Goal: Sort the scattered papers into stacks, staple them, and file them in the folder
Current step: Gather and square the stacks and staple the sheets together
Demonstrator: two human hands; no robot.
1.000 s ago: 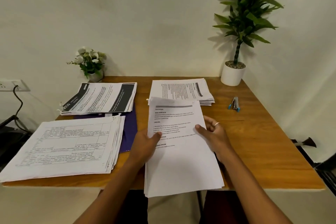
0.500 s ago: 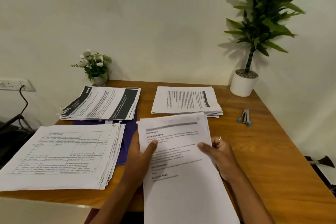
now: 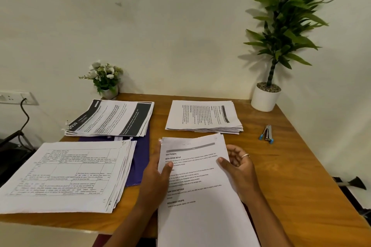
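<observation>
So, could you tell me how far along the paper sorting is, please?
Done: three sorted stacks lie ready: the form stack, the banded stack, the rear stack. In hand: the left hand and right hand hold a fourth stack. Left: stapling, the stapler lies apart at right; filing, the purple folder sits under the left stacks.

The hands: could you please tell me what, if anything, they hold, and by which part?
Both hold the stack of papers by its side edges: left hand on the left edge, right hand on the right, thumbs on top.
</observation>
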